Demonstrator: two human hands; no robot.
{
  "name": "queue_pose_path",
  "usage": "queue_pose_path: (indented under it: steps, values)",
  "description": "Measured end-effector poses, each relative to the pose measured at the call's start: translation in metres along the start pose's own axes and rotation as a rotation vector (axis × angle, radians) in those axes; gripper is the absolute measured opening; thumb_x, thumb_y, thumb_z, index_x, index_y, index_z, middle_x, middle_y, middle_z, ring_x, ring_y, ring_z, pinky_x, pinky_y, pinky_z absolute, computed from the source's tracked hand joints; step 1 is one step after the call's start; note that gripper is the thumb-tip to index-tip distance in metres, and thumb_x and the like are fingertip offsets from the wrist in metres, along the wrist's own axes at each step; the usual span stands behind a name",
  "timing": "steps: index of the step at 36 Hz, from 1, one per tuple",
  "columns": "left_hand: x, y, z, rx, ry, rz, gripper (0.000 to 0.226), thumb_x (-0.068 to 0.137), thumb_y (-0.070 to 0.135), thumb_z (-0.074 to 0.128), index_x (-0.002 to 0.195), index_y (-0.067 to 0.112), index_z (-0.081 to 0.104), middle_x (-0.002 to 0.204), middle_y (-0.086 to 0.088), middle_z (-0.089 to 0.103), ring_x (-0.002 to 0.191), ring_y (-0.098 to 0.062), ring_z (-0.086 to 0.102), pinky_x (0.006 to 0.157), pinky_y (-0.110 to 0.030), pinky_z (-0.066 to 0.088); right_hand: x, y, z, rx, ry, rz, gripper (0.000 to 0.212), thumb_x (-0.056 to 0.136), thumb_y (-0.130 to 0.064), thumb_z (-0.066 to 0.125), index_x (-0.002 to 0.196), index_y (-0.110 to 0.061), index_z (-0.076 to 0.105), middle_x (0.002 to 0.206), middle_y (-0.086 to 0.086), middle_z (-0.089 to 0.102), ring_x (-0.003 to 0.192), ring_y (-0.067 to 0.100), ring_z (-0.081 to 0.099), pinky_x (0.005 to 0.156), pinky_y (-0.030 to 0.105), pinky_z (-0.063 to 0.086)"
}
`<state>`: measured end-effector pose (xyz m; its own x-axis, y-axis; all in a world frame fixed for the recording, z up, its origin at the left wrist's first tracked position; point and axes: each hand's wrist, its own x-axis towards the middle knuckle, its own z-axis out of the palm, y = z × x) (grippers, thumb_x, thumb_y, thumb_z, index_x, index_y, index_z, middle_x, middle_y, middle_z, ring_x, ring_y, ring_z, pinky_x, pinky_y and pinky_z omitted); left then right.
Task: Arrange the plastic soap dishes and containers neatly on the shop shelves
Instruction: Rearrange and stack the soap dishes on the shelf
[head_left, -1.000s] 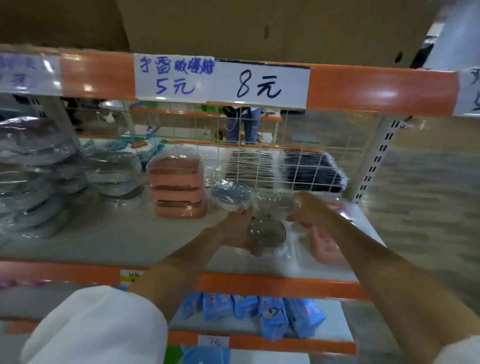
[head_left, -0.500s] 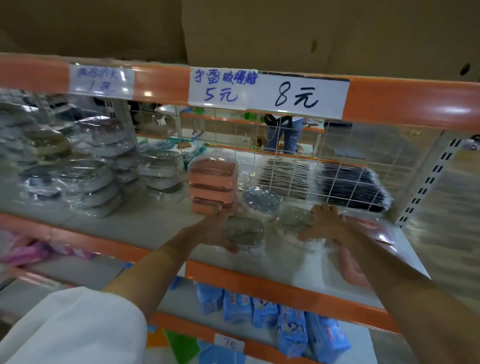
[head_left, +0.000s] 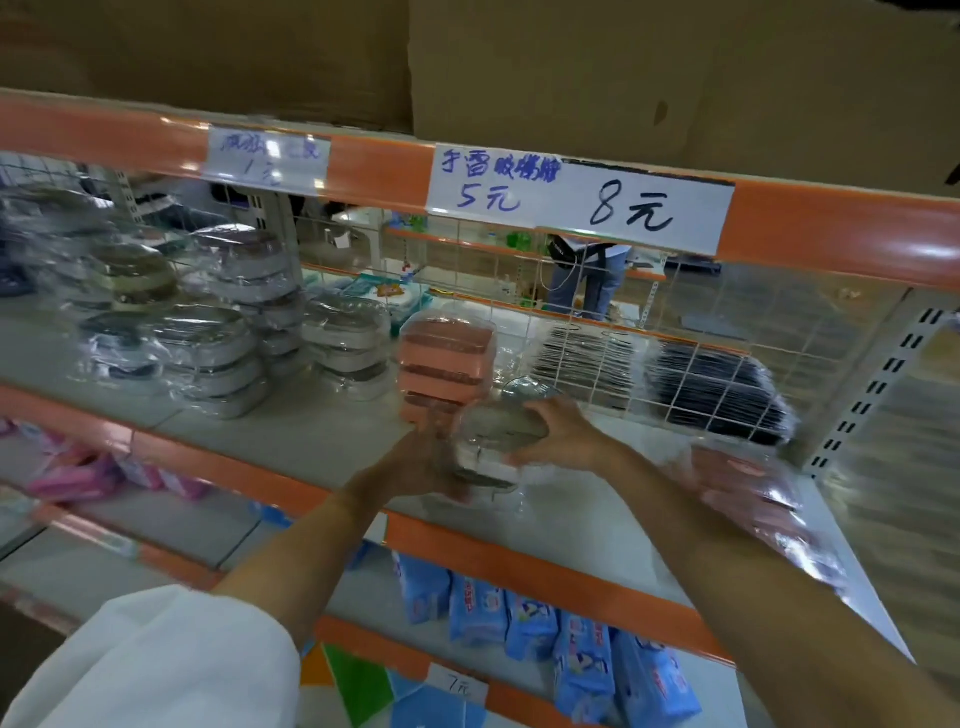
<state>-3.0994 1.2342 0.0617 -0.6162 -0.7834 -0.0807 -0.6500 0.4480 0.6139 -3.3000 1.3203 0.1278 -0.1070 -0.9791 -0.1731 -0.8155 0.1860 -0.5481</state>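
Over the middle shelf (head_left: 322, 431) my left hand (head_left: 415, 462) and my right hand (head_left: 561, 436) hold a small stack of clear-wrapped grey soap dishes (head_left: 496, 441) between them, left hand on its left side, right hand curled over its right side. The stack sits slightly tilted, and whether it touches the shelf is unclear. Just behind it stands a pile of pink soap dishes (head_left: 447, 358). Stacks of wrapped grey oval dishes (head_left: 218, 353) fill the shelf's left part. More pink wrapped dishes (head_left: 753, 493) lie at the right, past my right forearm.
A white wire grid (head_left: 649, 332) backs the shelf, with dark flat packs (head_left: 717, 384) behind it. The orange rail above carries price labels (head_left: 576, 197). Blue packets (head_left: 561, 623) line the lower shelf. A person stands in the aisle beyond (head_left: 587, 280).
My right hand has come left onto the grey dish that the left hand held, and both now hold dishes stacked together. The view has shifted, showing more of the shelf's left side.
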Motion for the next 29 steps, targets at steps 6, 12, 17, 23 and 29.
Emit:
queue_pose_path:
  steps: [6, 12, 17, 23, 29]
  values:
    - [-0.019, -0.032, -0.026, -0.048, 0.141, -0.125, 0.083, 0.072, 0.014, 0.082, 0.133, 0.006, 0.026, 0.125, -0.003, 0.051, 0.125, -0.028, 0.048, 0.092, -0.022, 0.044, 0.02, -0.028, 0.036, 0.1, 0.044, -0.049, 0.093, 0.066, -0.035, 0.088, 0.138, -0.011, 0.034, 0.133, 0.002, 0.043, 0.117, 0.014, 0.045, 0.094, 0.021, 0.039]
    - [-0.036, -0.064, -0.06, -0.042, 0.191, -0.204, 0.096, 0.062, 0.022, 0.09, 0.134, -0.002, 0.031, 0.133, -0.012, 0.051, 0.123, -0.026, 0.05, 0.09, -0.022, 0.037, 0.046, -0.071, 0.065, 0.064, -0.019, -0.139, 0.092, 0.073, -0.027, 0.083, 0.144, -0.01, 0.028, 0.143, 0.006, 0.034, 0.128, 0.018, 0.039, 0.099, 0.021, 0.034]
    - [-0.045, -0.095, -0.088, 0.021, 0.256, -0.226, 0.094, 0.063, 0.039, 0.086, 0.137, 0.001, 0.043, 0.132, -0.018, 0.047, 0.125, -0.033, 0.044, 0.1, -0.032, 0.036, 0.068, -0.109, 0.086, 0.009, 0.004, -0.176, 0.09, 0.077, -0.033, 0.079, 0.148, -0.015, 0.026, 0.147, 0.007, 0.034, 0.129, 0.021, 0.038, 0.094, 0.023, 0.032]
    - [-0.042, -0.142, -0.114, 0.025, 0.32, -0.277, 0.06, 0.073, 0.038, 0.08, 0.118, 0.007, 0.055, 0.121, -0.014, 0.059, 0.112, -0.03, 0.056, 0.09, -0.035, 0.045, 0.095, -0.151, 0.108, -0.041, 0.081, -0.128, 0.098, 0.071, -0.052, 0.078, 0.15, -0.027, 0.025, 0.147, 0.009, 0.033, 0.135, 0.032, 0.031, 0.111, 0.045, 0.031]
    - [-0.031, -0.169, -0.128, 0.049, 0.368, -0.284, 0.089, 0.067, 0.058, 0.072, 0.14, 0.019, 0.039, 0.11, -0.013, 0.063, 0.102, -0.033, 0.06, 0.085, -0.044, 0.051, 0.114, -0.177, 0.117, -0.049, 0.081, -0.079, 0.093, 0.079, -0.043, 0.076, 0.152, -0.025, 0.021, 0.147, 0.017, 0.023, 0.137, 0.034, 0.029, 0.111, 0.035, 0.029]
